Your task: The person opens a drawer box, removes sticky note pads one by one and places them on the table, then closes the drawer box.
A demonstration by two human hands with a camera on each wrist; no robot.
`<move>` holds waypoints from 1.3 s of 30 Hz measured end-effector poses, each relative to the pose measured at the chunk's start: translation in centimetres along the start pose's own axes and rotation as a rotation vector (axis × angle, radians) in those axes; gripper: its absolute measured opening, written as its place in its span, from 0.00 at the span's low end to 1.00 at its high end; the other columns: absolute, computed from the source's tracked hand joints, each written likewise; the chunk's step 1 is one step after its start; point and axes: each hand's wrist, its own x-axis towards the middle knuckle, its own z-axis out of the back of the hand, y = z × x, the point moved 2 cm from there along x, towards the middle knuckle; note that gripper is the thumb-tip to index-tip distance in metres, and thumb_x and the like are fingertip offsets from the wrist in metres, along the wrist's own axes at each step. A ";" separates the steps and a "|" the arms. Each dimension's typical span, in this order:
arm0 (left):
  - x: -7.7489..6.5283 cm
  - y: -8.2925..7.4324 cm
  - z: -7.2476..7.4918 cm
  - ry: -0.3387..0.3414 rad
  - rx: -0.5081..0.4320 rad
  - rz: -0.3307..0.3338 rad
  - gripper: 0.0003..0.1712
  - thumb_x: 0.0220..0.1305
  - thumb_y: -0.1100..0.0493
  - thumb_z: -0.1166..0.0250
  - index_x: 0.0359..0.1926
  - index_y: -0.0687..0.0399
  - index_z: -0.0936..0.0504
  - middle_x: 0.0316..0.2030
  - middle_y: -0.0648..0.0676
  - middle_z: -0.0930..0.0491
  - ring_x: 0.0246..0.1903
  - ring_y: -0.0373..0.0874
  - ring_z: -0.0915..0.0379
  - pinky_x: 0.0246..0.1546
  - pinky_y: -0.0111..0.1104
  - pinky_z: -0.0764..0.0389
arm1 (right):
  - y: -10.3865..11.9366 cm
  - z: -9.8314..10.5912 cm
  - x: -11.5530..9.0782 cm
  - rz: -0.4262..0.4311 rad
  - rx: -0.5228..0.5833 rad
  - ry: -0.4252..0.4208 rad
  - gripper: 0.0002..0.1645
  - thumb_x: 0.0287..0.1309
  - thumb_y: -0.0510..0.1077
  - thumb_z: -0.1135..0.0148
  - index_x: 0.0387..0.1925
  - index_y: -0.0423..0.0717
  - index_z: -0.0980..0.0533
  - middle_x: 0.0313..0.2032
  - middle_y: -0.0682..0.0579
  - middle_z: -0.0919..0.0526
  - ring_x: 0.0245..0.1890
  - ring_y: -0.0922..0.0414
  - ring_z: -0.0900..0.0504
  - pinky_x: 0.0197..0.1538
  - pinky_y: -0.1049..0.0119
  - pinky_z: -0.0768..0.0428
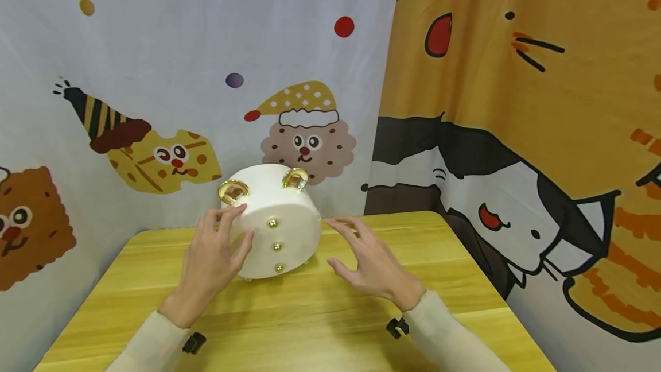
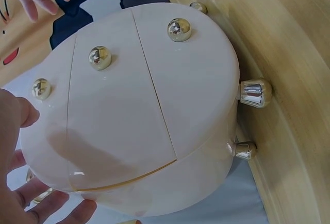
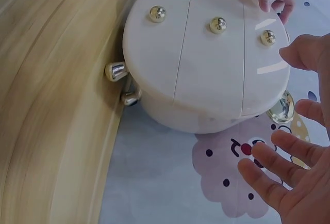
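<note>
A white, rounded drawer box [image 1: 296,228] stands on the table, its front showing three gold knobs [image 1: 277,247] in a column. Two gold ears [image 1: 233,191] sit on its top, and short gold feet [image 2: 255,93] hold it up. My left hand [image 1: 210,254] is at the box's left side, fingers spread. Its fingertips lie close to the side wall in the left wrist view; whether they touch it I cannot tell. To the right of the box, my right hand [image 1: 369,263] is held with fingers apart, a gap between it and the box. Nothing is in either hand.
The yellow wood-grain table [image 1: 310,326] extends in front of the box and to both sides. Behind it hangs a pale curtain [image 1: 170,45] with cartoon prints, and an orange cat-print curtain [image 1: 465,85] hangs at the right.
</note>
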 end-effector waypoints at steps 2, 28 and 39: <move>0.0 0.0 0.1 0.002 0.006 -0.001 0.36 0.71 0.54 0.18 0.75 0.55 0.18 0.54 0.67 0.21 0.41 0.58 0.22 0.21 0.28 0.31 | 0.2 -0.2 0.2 0.001 0.005 0.000 0.51 0.76 0.57 0.22 0.91 0.68 0.36 0.81 0.50 0.25 0.70 0.49 0.14 0.59 0.50 0.07; 0.1 0.1 -0.4 -0.016 0.024 0.001 0.34 0.71 0.53 0.20 0.74 0.56 0.18 0.48 0.67 0.23 0.39 0.58 0.26 0.23 0.33 0.29 | 2.0 -1.9 3.5 0.093 0.083 -0.059 0.46 0.77 0.48 0.22 0.88 0.53 0.31 0.74 0.46 0.22 0.62 0.51 0.12 0.56 0.63 0.08; 0.0 0.1 -0.5 -0.030 0.018 -0.007 0.33 0.72 0.52 0.22 0.73 0.56 0.17 0.47 0.67 0.23 0.38 0.57 0.27 0.21 0.29 0.33 | 3.4 -2.8 5.4 0.139 0.188 -0.092 0.40 0.77 0.42 0.23 0.84 0.46 0.27 0.72 0.43 0.20 0.60 0.45 0.07 0.65 0.63 0.07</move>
